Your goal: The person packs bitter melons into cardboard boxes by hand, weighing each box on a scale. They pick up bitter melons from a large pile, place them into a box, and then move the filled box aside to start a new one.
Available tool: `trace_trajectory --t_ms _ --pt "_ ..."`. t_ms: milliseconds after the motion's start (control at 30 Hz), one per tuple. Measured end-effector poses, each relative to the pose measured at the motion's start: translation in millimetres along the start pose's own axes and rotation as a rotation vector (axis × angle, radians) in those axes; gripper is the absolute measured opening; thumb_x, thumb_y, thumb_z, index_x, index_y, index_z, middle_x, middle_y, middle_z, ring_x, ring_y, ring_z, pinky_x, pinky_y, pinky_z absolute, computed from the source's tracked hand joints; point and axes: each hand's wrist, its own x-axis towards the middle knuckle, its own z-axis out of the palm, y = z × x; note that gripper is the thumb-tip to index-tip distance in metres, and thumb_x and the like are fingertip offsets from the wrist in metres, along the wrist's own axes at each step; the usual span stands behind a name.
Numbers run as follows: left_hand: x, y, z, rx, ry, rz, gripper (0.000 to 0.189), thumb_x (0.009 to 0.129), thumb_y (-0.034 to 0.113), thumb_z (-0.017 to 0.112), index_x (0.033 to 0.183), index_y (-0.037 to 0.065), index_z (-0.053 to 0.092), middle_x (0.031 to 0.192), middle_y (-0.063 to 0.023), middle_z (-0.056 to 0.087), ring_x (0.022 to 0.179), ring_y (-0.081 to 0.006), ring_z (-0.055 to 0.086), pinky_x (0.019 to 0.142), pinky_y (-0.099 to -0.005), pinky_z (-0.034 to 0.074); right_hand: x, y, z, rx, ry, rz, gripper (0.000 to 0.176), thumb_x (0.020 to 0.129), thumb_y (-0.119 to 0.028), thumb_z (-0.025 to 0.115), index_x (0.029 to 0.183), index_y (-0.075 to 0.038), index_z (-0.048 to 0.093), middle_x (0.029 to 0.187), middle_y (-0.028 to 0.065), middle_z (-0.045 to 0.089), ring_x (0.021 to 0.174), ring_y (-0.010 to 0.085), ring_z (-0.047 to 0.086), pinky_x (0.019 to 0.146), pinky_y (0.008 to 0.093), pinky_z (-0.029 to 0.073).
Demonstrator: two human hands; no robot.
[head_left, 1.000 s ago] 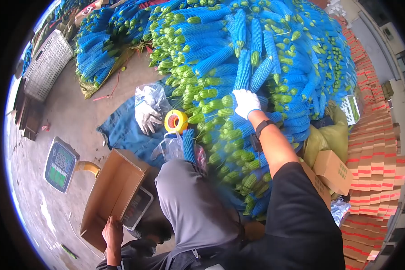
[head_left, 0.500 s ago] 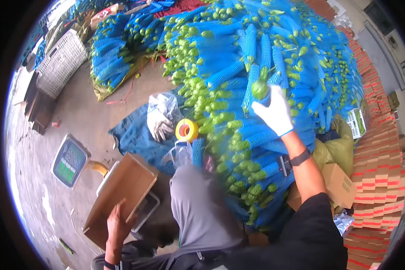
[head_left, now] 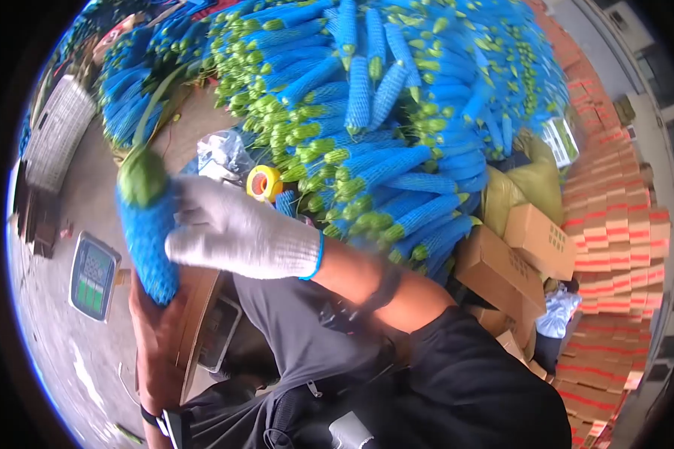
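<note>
A bitter gourd in a blue foam net sleeve hangs at the left, stem end up and slightly blurred. My right hand, in a white knitted glove, grips it from the right side, its fingertips partly behind it. At the gourd's lower end is my bare left hand, with thumb and fingers on either side of the tip; part of the fingers is hidden. Below and beside that hand stands an open cardboard box. A large heap of sleeved bitter gourds spreads ahead of me.
A scale display stands left of the box. Yellow tape and a clear plastic bag lie by the heap. A white crate is at far left. Cardboard boxes and stacked cartons fill the right side.
My right hand has drawn the gourd from the heap across to the left, towards me. My left hand has risen from the box to the gourd's lower end. The view has shifted.
</note>
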Motion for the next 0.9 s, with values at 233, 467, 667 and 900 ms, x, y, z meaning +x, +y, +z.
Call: trace_trajectory --t_ms 233,467,667,900 --pt "-68.4 -121.9 -58.4 0.446 -0.062 -0.203 0.048 0.077 0.018 0.079 0.117 0.001 0.061 0.095 -0.0154 0.065 0.086 -0.0269 0.064 0.078 -0.0412 0.052 -143.1 -13.9 -179.3 -1.503 0.568 0.28 0.044 0.093 -0.025 0.07 0.129 0.0 0.069 0.129 0.0232 0.07 0.122 0.0377 0.066 0.108 0.0453 0.051" --pt "-94.5 -188.3 -87.2 0.393 -0.224 -0.34 0.058 0.079 0.022 0.081 0.127 -0.002 0.059 0.087 -0.0136 0.064 0.077 -0.0264 0.061 0.074 -0.0429 0.053 -317.1 -59.1 -261.6 -1.774 0.764 0.589 0.041 0.088 -0.016 0.066 0.128 -0.006 0.068 0.128 0.0178 0.071 0.123 0.0363 0.065 0.108 0.0442 0.051" --pt "-104.4 -253.3 -117.8 0.423 -0.357 -0.567 0.076 0.085 0.023 0.081 0.148 -0.005 0.049 0.122 -0.0275 0.065 0.113 -0.0324 0.065 0.098 -0.0448 0.051 -343.8 -52.2 -220.2 -1.961 0.63 0.605 0.035 0.087 -0.015 0.066 0.122 -0.011 0.069 0.122 0.0134 0.07 0.119 0.0366 0.063 0.104 0.0469 0.051" --pt "-82.8 -271.8 -73.2 0.674 -0.362 -0.4 0.08 0.093 0.019 0.076 0.159 -0.003 0.038 0.143 -0.031 0.058 0.132 -0.0476 0.057 0.112 -0.0481 0.046 -388.3 27.3 -153.9 -1.467 0.999 0.974 0.029 0.09 -0.028 0.073 0.108 -0.006 0.07 0.107 0.0172 0.072 0.104 0.0367 0.07 0.092 0.047 0.055"
